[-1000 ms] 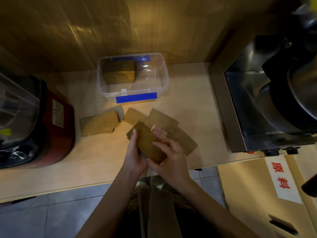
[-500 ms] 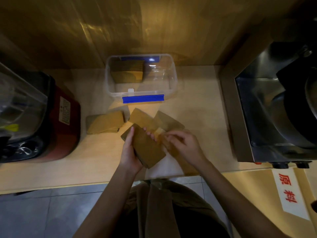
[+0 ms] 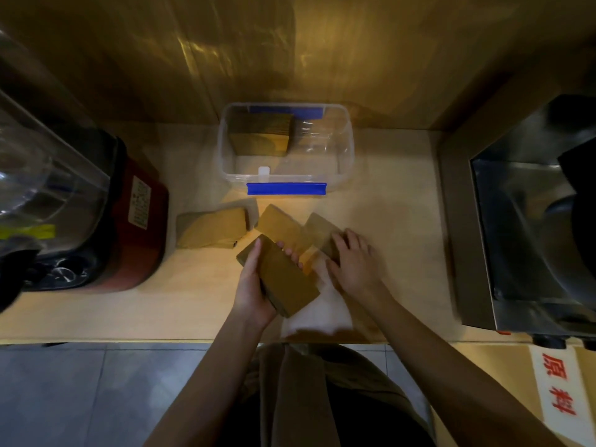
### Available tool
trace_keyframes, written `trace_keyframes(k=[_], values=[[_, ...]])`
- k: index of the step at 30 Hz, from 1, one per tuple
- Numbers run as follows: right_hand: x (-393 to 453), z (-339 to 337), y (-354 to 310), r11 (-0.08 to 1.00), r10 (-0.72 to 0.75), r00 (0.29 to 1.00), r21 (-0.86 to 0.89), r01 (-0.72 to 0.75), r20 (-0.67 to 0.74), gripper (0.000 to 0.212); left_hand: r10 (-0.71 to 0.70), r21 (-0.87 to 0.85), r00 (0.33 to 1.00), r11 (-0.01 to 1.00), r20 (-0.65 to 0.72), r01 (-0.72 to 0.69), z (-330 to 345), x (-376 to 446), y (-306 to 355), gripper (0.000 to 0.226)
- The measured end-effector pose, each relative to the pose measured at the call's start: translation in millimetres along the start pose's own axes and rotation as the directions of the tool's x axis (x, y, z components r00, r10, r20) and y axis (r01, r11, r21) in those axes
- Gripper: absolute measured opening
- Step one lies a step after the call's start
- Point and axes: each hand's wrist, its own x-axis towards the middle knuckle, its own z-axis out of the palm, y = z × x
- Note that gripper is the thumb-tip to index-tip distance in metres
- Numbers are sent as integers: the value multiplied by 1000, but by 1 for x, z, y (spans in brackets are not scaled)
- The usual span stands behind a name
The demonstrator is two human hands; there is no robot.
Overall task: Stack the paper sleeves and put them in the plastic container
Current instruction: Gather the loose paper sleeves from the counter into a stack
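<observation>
My left hand (image 3: 253, 285) grips a thick stack of brown paper sleeves (image 3: 283, 282) just above the counter's front part. My right hand (image 3: 354, 262) lies flat, fingers spread, on loose sleeves (image 3: 317, 227) to the right of the stack. More loose sleeves (image 3: 279, 222) fan out behind the held stack, and a separate pile (image 3: 213, 229) rests to the left. The clear plastic container (image 3: 346, 150) with a blue clasp stands at the back of the counter, with a bundle of sleeves (image 3: 261, 133) in its left half.
A red-based blender (image 3: 129, 217) with a clear jug stands at the left. A steel machine (image 3: 529, 240) fills the right side. The wooden counter (image 3: 396, 221) ends in front of me, above a tiled floor. A cardboard box (image 3: 554, 395) with red characters sits low right.
My right hand has left the held stack and moved right, down onto the loose sleeves. The left hand keeps the stack, which has barely shifted.
</observation>
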Motion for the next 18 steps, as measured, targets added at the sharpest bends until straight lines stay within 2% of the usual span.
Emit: trace_keyframes(k=[4, 6, 8, 10, 12, 14, 16, 18], values=[[4, -4, 4, 999, -33, 999, 0, 33, -26, 48, -6, 28, 1000, 1000, 7, 6, -2, 0, 1, 38], [5, -12, 6, 995, -18, 1000, 97, 19, -4, 54, -27, 28, 1000, 999, 8, 26, -2, 0, 1, 42], [2, -24, 5, 964, 8, 1000, 267, 0, -29, 59, -41, 28, 999, 999, 12, 41, -1, -1, 0, 44], [-9, -40, -2, 895, 27, 995, 446, 18, -94, 59, -49, 34, 999, 998, 17, 48, 1, -2, -1, 45], [-28, -54, -14, 777, 39, 988, 626, 62, -146, 54, -51, 42, 998, 998, 34, 50, 2, -2, -3, 47], [-51, -64, -28, 678, 39, 987, 730, 90, -158, 49, -29, 76, 998, 997, 62, 24, 3, -3, -4, 50], [-71, -64, -42, 669, 3, 990, 736, 101, -139, 50, -15, 155, 996, 988, 85, 2, 5, -6, -6, 56], [-85, -56, -52, 728, -38, 987, 673, 135, -157, 57, -17, 184, 995, 983, 98, -1, 7, -8, -8, 57]])
